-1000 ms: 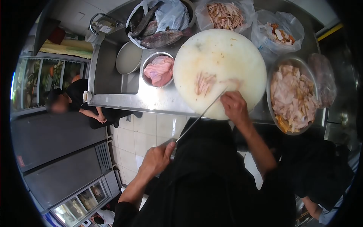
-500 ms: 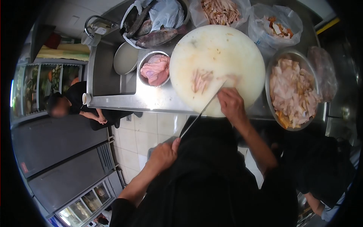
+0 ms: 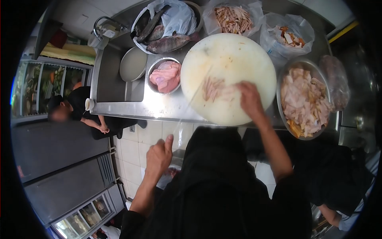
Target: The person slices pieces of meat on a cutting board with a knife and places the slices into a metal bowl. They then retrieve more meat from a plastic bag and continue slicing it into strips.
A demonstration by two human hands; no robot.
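My left hand (image 3: pixel 159 155) is closed round the handle of a long knife (image 3: pixel 190 105), below the counter's front edge. The blade is smeared by motion and slants up over the left part of a round white chopping board (image 3: pixel 203 47). On the board lies a small row of thin pale meat strips (image 3: pixel 212 88). My right hand (image 3: pixel 250 99) is over the right half of the board, slightly blurred, with its fingers curled down beside a smeared bit of meat right of the strips. What its fingertips hold is hidden.
Left of the board stand a bowl of raw pink meat (image 3: pixel 165 75) and a basin of whole fish (image 3: pixel 171 44). Behind are bags of cut strips (image 3: pixel 232 20) and trimmings (image 3: pixel 290 38). An oval tray (image 3: pixel 305 99) of meat pieces stands right. A person (image 3: pixel 79 105) sits left.
My left hand has moved left, swinging the blade from the right hand's fingertips to the strips' left side. My right hand has shifted to the right and away from the blade.
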